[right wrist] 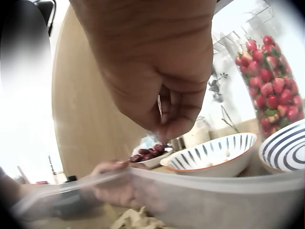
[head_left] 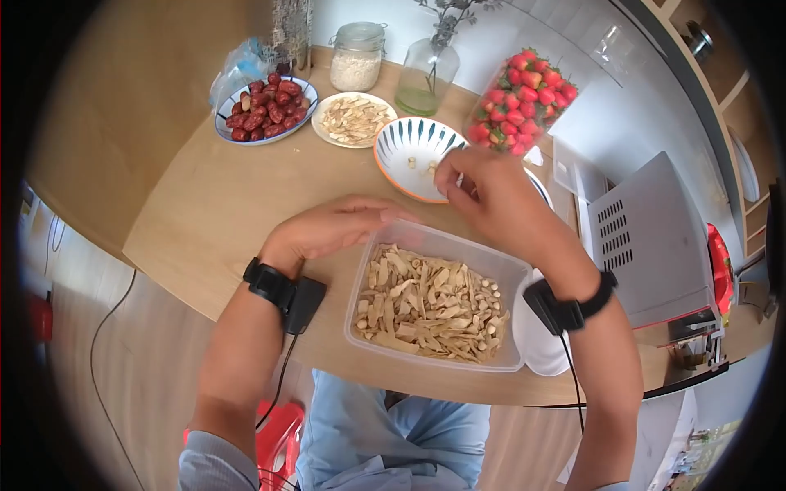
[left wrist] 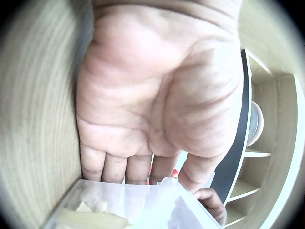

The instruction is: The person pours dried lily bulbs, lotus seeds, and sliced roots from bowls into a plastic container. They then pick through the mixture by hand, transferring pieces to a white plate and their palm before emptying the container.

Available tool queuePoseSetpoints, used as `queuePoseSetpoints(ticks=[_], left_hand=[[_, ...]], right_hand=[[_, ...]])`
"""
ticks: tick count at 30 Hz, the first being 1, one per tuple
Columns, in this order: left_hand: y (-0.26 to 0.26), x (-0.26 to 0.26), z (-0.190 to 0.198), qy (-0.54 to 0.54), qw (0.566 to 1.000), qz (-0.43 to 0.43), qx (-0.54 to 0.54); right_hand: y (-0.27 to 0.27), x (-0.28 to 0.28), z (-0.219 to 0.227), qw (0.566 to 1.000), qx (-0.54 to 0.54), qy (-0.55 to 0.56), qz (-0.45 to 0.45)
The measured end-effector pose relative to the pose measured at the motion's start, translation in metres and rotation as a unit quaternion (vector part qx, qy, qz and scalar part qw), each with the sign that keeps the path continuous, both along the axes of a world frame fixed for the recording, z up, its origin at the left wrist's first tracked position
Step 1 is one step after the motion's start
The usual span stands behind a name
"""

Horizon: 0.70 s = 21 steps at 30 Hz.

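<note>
A clear plastic box [head_left: 524, 282] full of pale dried slices [head_left: 430, 307] stands at the table's front edge. My left hand [head_left: 340, 225] rests along its far left corner; in the left wrist view the palm [left wrist: 157, 90] faces the box with the fingers extended outside its wall. My right hand [head_left: 495, 184] hovers over the right edge of an orange-rimmed bowl [head_left: 397, 168], which has a few small pale pieces [head_left: 412, 162] in it. In the right wrist view, the right thumb and fingers [right wrist: 176, 129] curl together at the tips, with no item showing between them.
Behind stand a plate of red dates [head_left: 270, 110], a plate of pale slices [head_left: 352, 119], a lidded jar [head_left: 357, 61], a glass vase [head_left: 426, 78] and a clear container of strawberries [head_left: 524, 102]. A white dish [head_left: 540, 344] and a grey appliance [head_left: 651, 237] are on the right.
</note>
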<state>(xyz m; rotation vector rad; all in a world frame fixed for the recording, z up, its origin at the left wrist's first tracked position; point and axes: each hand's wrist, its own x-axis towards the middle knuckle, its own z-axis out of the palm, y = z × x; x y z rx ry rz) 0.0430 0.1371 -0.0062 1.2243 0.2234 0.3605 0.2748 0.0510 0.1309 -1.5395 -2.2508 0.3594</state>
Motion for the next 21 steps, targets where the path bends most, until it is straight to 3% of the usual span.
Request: queuePoseSetpoints(ticks=[1, 4, 7, 8, 11, 14, 21], left_hand=[[0.001, 0.001, -0.002, 0.001, 1.0, 0.002, 0.001], [0.002, 0.0, -0.001, -0.003, 1.0, -0.013, -0.025], [0.001, 0.0, 0.003, -0.001, 1.0, -0.014, -0.009], [0.001, 0.0, 0.003, -0.004, 1.0, -0.015, -0.008], [0.0, 0.0, 0.004, -0.008, 1.0, -0.013, -0.002], [0.0, 0.002, 0.004, -0.003, 1.0, -0.009, 0.003], [0.002, 0.0, 0.004, -0.002, 1.0, -0.016, -0.001]], right_hand=[[-0.018, -0.01, 0.011, 0.997, -0.073, 0.014, -0.017], [-0.054, -0.011, 0.005, 0.966, -0.209, -0.03, 0.148], [-0.072, -0.015, -0.03, 0.941, -0.225, -0.01, 0.253], [-0.075, -0.018, -0.034, 0.934, -0.271, -0.043, 0.231], [-0.077, -0.012, -0.044, 0.958, -0.162, -0.078, 0.224], [-0.074, -0.007, -0.037, 0.96, -0.163, -0.152, 0.169], [-0.082, -0.016, -0.042, 0.945, -0.152, -0.23, 0.174]])
